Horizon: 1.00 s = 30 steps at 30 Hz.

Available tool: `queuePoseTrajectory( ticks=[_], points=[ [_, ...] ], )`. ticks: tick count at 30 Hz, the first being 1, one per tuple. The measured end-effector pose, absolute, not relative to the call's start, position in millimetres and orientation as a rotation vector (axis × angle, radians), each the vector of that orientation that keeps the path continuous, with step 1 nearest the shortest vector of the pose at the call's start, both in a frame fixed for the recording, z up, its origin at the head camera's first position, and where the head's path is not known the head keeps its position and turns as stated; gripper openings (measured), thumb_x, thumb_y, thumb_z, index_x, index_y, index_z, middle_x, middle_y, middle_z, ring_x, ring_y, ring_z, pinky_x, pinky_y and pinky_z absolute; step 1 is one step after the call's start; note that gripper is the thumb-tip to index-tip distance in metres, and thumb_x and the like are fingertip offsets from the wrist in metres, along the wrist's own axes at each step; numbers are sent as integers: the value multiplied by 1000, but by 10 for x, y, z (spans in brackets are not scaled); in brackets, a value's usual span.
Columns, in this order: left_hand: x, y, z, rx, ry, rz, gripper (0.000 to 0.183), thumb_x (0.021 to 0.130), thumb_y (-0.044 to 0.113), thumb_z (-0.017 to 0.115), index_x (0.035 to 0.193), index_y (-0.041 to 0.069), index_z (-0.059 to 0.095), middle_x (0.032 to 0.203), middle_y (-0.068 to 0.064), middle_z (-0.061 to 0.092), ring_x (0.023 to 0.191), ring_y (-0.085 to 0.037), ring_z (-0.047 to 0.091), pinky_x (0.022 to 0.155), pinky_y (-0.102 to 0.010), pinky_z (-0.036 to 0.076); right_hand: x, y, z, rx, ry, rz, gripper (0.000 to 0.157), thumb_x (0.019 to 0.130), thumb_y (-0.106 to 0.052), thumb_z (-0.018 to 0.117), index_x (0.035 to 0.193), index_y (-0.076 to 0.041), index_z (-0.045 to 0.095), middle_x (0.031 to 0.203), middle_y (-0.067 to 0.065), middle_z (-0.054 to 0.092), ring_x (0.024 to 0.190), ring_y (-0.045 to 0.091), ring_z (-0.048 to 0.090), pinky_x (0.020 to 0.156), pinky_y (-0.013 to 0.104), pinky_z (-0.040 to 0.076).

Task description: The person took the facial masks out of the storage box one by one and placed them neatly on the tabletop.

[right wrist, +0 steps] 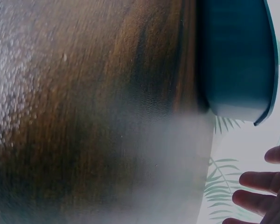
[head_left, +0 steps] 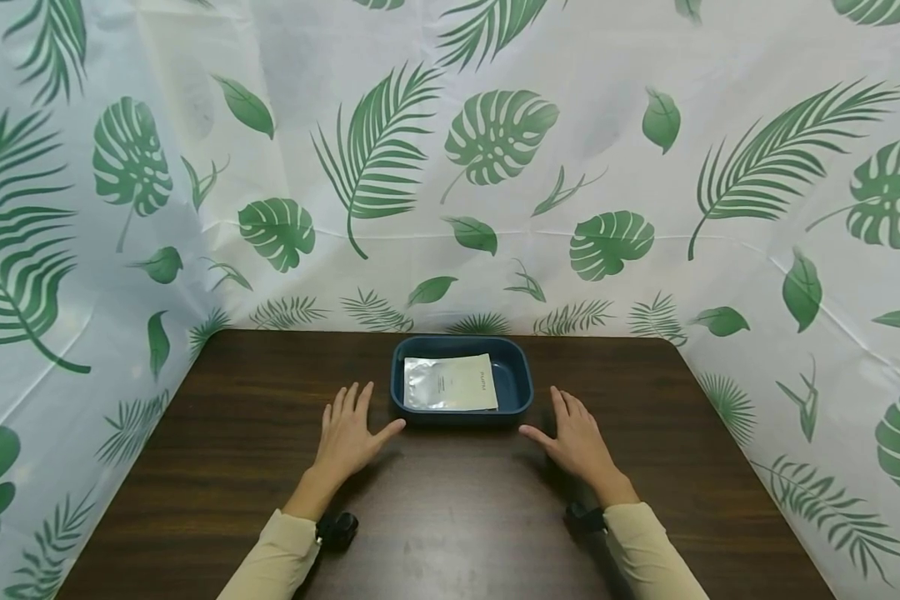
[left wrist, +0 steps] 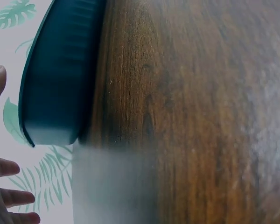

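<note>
A dark blue, rectangular, round-cornered tray (head_left: pixel 461 417) sits near the far edge of the dark brown wood-grain surface (head_left: pixel 457 517), its long sides running left to right. Inside it lies 1 flat, rectangular sachet (head_left: pixel 453 383), shiny silver at the left end and pale cream over the rest, with small dark print too fine to read fully. The sachet covers the left and middle of the tray, leaving the blue floor visible at the right end.

2 bare hands flank the tray at its near corners. The left hand (head_left: pixel 347 437) is just beside the near left corner, its fingers spread and its thumb angled inward; it has hold of nothing. The right hand (head_left: pixel 576 442) mirrors it by the near right corner, with its thumb pointing inward, its fingers extended and nothing in its grasp. Both wrist views show a gap between the visible fingers and the tray's outer wall.

The person wears cream long sleeves (head_left: pixel 648 546) and 2 black wrist-worn devices (head_left: pixel 337 531). Behind the surface hangs a white sheet (head_left: pixel 420 175) printed with green leaves.
</note>
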<state>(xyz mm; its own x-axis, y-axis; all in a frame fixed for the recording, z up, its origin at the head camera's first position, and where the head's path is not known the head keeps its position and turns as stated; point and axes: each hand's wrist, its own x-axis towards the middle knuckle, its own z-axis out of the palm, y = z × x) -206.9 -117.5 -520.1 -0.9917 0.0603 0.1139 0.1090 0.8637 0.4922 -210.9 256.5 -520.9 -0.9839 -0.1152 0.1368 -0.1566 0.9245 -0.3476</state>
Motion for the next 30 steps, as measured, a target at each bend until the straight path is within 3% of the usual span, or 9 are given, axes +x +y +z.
queuePoseTrajectory(
  ticks=[13,30],
  points=[
    [-2073,-1127,-5263,-115,-2852,-1016,89,85,61,61,152,9,32,156,-22,32,144,-43,26,113,-65,20,-2113,2585,-5166,146,-3015,802,91,91,-58,57,152,1,23,151,32,31,137,50,32,108,65,29],
    [-2119,-1115,-5302,-62,-2746,-1366,83,89,57,60,153,14,29,158,-17,30,144,-39,30,111,-62,28,-2184,2561,-5199,124,-2970,1008,86,94,-54,55,152,0,24,155,29,27,142,46,28,112,63,25]
  ],
)
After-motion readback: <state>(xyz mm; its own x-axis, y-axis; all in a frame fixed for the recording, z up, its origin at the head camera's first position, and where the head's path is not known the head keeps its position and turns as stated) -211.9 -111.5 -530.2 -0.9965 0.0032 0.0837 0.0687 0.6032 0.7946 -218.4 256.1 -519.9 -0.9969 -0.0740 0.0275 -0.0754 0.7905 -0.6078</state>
